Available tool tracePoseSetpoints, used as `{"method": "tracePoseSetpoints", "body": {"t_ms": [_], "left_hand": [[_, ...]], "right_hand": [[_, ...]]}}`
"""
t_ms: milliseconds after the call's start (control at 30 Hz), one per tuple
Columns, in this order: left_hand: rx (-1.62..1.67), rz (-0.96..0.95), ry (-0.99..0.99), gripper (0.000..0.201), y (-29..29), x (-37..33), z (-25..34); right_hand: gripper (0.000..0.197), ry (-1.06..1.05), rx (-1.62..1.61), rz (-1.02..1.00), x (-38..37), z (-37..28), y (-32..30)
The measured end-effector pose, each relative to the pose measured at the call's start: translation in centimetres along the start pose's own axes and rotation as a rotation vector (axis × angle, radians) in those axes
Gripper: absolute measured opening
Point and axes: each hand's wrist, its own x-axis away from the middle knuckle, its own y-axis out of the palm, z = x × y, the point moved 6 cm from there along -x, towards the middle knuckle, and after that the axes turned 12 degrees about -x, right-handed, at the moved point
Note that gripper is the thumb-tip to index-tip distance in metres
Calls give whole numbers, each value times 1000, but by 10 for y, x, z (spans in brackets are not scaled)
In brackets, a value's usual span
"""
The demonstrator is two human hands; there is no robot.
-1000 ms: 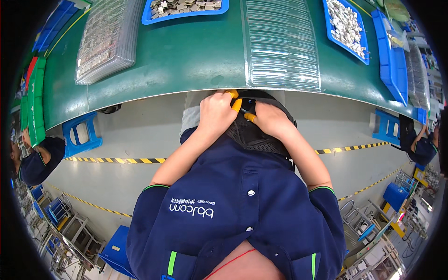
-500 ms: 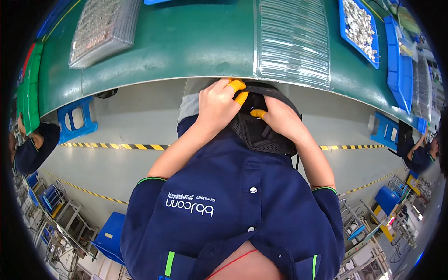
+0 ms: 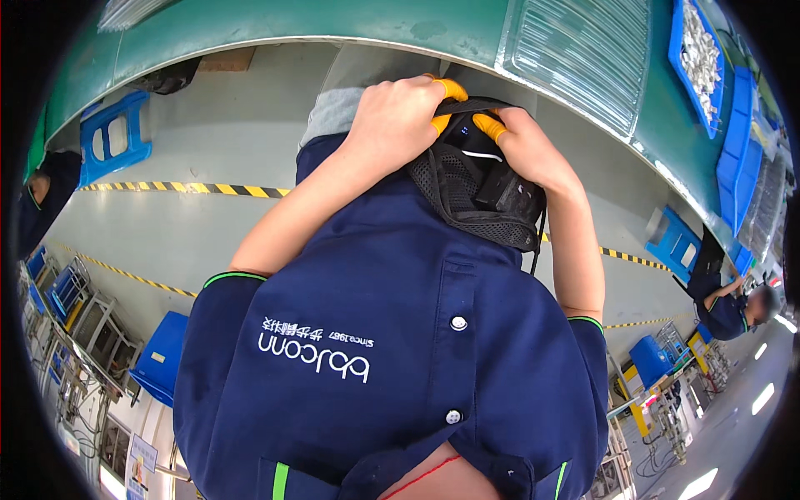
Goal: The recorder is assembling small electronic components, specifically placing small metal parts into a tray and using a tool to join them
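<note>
A black mesh bag (image 3: 437, 187) hangs in front of my lap, its mouth facing up. My left hand (image 3: 396, 121) pinches the left part of the bag's rim, with yellow finger cots on the thumb and a fingertip. On the other side, my right hand (image 3: 533, 154) grips the rim, its yellow-covered thumb inside the mouth and the other fingers mostly hidden behind. Within the opening sits a dark device (image 3: 468, 133) with small lit dots, beside a thin white strip (image 3: 482, 155). A black strap or cord hangs down the bag's right side.
Beyond the bag runs the edge of a green worktable (image 3: 400, 21). It carries ribbed clear plastic trays (image 3: 575, 58) and a blue bin of small pale parts (image 3: 698, 67). Blue stools (image 3: 117, 137) stand on the floor at both sides. Other people work at far left and right.
My right hand has drawn back from deeper in the bag to its rim. The white strip now shows inside. The whole view has shifted, with the table farther up.
</note>
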Motion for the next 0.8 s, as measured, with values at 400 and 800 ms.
{"method": "tracePoseSetpoints", "body": {"t_ms": [400, 800], "left_hand": [[-6, -24, -21, 20, 4, 3, 0], [-38, -133, -51, 26, -6, 3, -4]], "right_hand": [[29, 44, 31, 4, 3, -2, 0], [29, -76, 4, 45, -1, 6, 0]]}}
